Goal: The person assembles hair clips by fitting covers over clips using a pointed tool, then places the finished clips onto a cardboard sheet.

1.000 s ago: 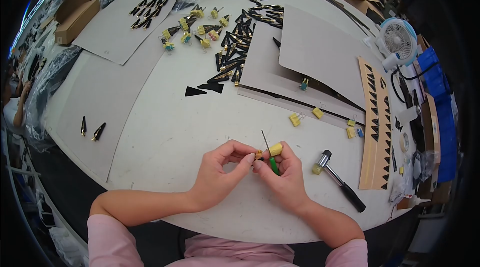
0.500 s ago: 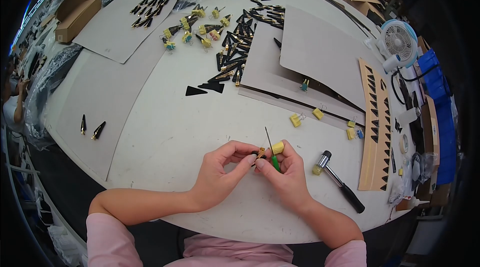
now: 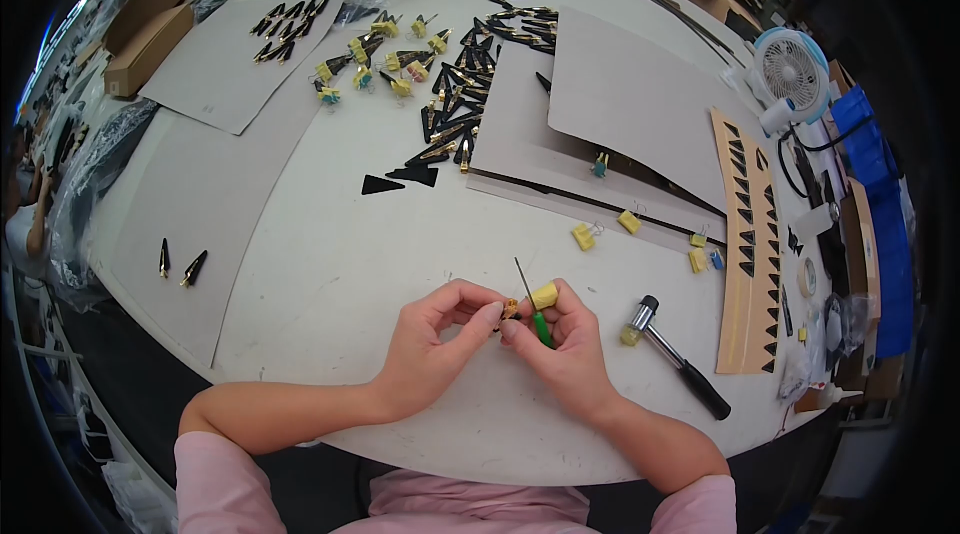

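Note:
Over the front of the table, my left hand (image 3: 432, 346) pinches a small black-and-gold piece (image 3: 510, 309) between thumb and fingers. My right hand (image 3: 566, 352) meets it from the other side, thumb and fingertips at the same piece. Tucked in the right hand is a thin-shafted tool with a green handle (image 3: 542, 328), like a screwdriver or awl, its shaft pointing up and away. Something yellow (image 3: 544, 296), apparently a wrap, covers the right index fingertip. Fingers hide most of the small piece. A hammer (image 3: 682, 364) lies to the right of my right hand.
Many black-and-gold pieces (image 3: 462, 94) are heaped beyond my hands, beside yellow binder clips (image 3: 402, 87) and grey boards (image 3: 630, 84). Two pieces lie on a left board (image 3: 150, 204). A tan strip (image 3: 735, 334) with black triangles and a fan (image 3: 790, 74) are at right.
My view has shifted slightly, so the table's things appear a little further left. Both hands stay together at the small piece, which seems slightly turned. The green-handled tool remains in my right hand.

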### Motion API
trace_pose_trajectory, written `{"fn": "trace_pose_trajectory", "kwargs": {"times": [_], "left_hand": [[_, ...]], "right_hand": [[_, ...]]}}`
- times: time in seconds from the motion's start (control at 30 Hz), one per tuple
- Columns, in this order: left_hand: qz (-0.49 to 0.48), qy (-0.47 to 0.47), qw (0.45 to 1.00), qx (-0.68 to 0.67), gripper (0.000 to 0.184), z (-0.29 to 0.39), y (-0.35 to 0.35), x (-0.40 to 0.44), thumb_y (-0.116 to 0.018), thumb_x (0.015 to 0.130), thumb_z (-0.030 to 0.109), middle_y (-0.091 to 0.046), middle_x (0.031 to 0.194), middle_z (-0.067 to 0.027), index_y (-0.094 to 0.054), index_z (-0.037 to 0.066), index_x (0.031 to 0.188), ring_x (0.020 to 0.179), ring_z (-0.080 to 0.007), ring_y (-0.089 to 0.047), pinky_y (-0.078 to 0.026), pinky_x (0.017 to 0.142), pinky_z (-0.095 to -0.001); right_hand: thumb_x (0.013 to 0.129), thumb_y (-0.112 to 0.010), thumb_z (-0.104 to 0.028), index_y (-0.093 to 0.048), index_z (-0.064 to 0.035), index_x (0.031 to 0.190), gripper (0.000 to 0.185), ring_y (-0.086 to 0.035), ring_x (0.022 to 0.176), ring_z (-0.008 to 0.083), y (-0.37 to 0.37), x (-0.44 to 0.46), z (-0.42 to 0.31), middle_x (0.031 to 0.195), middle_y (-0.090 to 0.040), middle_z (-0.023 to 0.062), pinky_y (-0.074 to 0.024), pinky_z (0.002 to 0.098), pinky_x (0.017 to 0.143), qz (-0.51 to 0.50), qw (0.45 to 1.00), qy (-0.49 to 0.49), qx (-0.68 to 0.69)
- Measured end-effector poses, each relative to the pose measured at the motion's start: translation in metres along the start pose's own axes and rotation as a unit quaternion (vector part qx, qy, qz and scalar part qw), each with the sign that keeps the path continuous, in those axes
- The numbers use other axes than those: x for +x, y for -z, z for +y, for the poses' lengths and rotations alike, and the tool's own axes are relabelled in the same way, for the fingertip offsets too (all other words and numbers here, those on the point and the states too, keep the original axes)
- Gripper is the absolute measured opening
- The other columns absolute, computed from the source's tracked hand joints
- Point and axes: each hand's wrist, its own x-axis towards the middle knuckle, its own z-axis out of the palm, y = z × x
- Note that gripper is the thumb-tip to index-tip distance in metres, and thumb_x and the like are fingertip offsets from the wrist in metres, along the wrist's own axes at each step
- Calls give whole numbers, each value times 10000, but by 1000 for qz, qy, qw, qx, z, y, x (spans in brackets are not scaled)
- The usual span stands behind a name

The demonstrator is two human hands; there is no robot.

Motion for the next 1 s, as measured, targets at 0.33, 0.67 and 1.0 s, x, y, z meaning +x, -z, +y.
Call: {"fn": "trace_pose_trajectory", "kwargs": {"times": [0.33,0.67,1.0], "left_hand": [[-12,-8,1000,21,182,7,-1,-2,-600,959,60,-658,1068,-73,-622,-25,1118,981,-116,-615,-481,915,-295],[-12,-9,1000,12,193,6,-2,-2,-593,961,57,-658,1076,-77,-621,-24,1135,990,-118,-611,-481,913,-292],[-17,4,1000,7,154,6,1,-2,-584,966,73,-656,1043,-66,-615,-16,1087,982,-114,-603,-474,909,-289]], "right_hand": [[913,-653,-38,-485,-41,972,178,-563,816,31,-2,0,-4,932,-593,12,-482,195,724,14,1000,-7,-7],[911,-653,-32,-474,-27,992,195,-620,880,86,-2,1,-7,966,-601,47,-540,240,808,9,1000,-20,8],[910,-651,-24,-486,-33,969,175,-539,752,22,-4,-2,-2,903,-595,16,-445,184,662,13,1000,6,-27]]}}
